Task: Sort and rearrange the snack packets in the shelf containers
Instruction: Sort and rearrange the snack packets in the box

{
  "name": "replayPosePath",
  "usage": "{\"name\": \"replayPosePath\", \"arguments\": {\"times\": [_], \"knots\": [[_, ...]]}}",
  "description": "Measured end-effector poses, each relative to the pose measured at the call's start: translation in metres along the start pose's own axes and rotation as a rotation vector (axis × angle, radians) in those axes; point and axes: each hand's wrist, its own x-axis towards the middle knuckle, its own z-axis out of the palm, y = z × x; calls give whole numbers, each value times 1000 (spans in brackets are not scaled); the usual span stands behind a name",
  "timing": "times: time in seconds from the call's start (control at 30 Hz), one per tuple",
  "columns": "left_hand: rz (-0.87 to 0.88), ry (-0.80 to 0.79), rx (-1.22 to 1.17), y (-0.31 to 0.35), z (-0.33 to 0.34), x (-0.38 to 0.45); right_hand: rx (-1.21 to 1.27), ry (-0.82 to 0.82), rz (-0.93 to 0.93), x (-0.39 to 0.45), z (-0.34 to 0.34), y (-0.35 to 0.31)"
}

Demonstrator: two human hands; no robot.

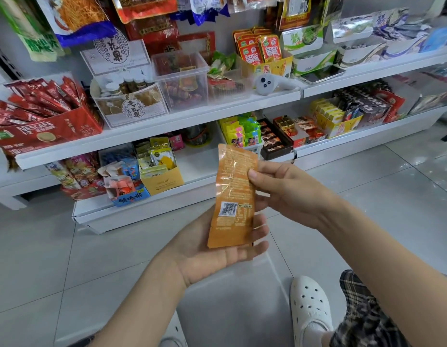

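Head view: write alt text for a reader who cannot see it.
Two hands hold an orange snack packet, barcode side up: the left hand cradles its lower end, the right hand pinches its right edge. Behind are white shelves crowded with boxes and clear bins of snacks.

That orange packet (pixel 233 196) is shiny plastic film, a bit crinkled and catching the light. The clear bin (pixel 182 81) on the shelf (pixel 154 126) is see-through hard plastic, while the Nescafe box (pixel 49 131) looks like matt cardboard. Floor tiles (pixel 54 246) are smooth and glossy, and the white clog (pixel 310 306) looks like matt foam-type plastic.
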Motion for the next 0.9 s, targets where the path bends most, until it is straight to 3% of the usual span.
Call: {"name": "replayPosePath", "arguments": {"times": [0.1,0.23,0.33,0.5,0.8,0.9], "knots": [[92,40,-72,4,2,4,54,24,0,1,0,-4],[378,438,296,9,3,14,67,54,32,-2,-5,-14],[487,592,429,4,2,15,-78,117,8,-5,-4,-16],[518,565,561,-4,4,13,-280,311,-53,-2,-7,-7],[456,516,598,2,-5,11,-283,308,-26,3,-11,-5],[508,573,742,1,-15,14,-457,253,-12,4,-16,-6]]}}
